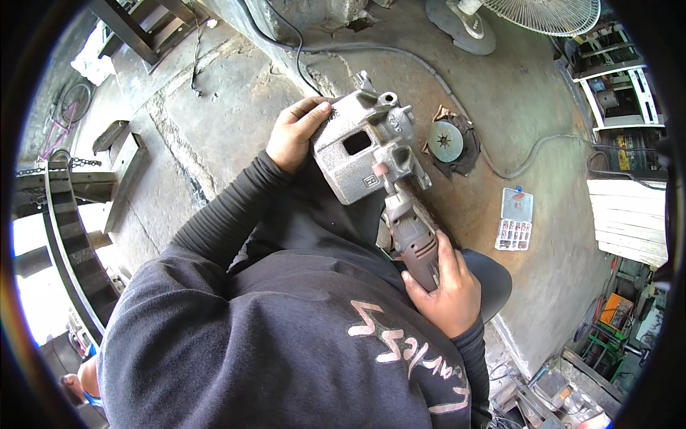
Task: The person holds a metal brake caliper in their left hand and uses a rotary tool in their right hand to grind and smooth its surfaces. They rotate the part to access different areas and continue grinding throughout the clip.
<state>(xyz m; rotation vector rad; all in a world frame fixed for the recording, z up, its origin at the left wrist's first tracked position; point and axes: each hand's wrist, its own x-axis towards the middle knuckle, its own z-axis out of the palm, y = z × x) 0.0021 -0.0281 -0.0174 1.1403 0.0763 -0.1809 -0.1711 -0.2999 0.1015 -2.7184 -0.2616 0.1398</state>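
A rough grey cast-metal brake caliper (350, 168) with a squarish window is held up over my lap. My left hand (294, 132) grips its upper left edge, thumb on the face and fingers round the side. In my right hand (450, 292) is a brown-grey rotary tool (414, 239), its body lying in my palm. The tool's reddish grinding tip (381, 170) is at the caliper's lower right lug; whether it touches the metal or spins I cannot tell.
On the concrete floor to the right lie a round greenish disc (444, 141) on dark cloth and an open clear case (514, 232) of small bits. A grey cable (429, 68) curves past them. A fan (547, 13) stands far right; steel beams (125, 171) are at left.
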